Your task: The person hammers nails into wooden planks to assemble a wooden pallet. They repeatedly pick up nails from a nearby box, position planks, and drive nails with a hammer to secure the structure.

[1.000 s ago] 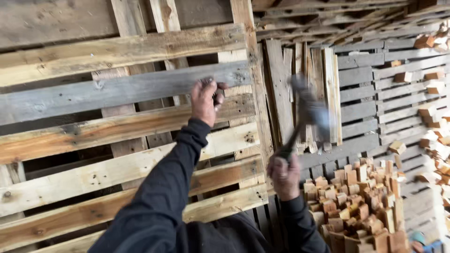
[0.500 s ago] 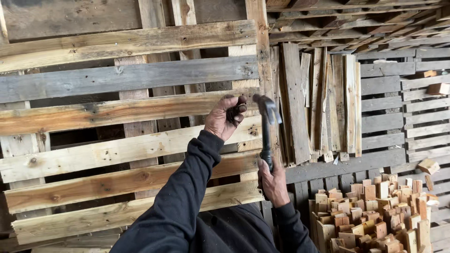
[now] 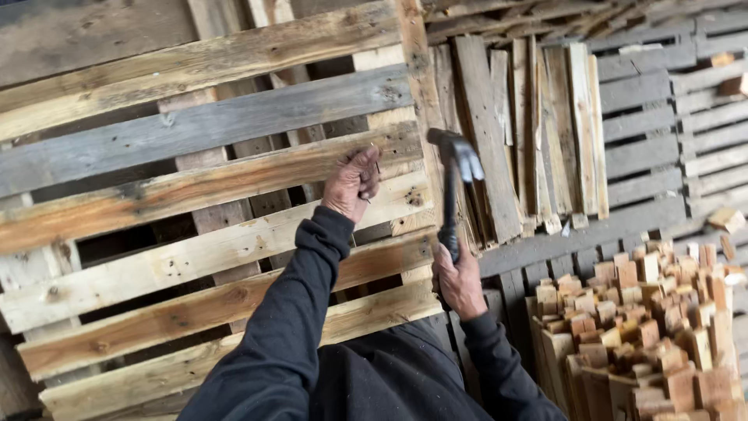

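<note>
— Step in hand?

— Setting a nail, by the look of it. Left hand up against a weathered pallet board, thumb and fingertips pinched shut on a nail, apparently held to the wood near the board's right end.

— And the right hand?

— Closed fully around the black handle of a hammer, low on the grip. Steel head raised, just right of the nail and apart from it.

— Next move, then?

— Probably calls for a short, light tap first, square on the nail's head, keeping clear of the pinching fingers. Heavier swings only once standing by itself, and the left hand drawn away.

— Look of the nail?

— Thin, dark, mostly hidden behind the fingers. Hard to tell whether straight or bent, or how deep in the wood.

— Around it?

— Grey and tan slats of an upright pallet, loose planks leaning to the right, a heap of cut wood blocks lower right.
</note>
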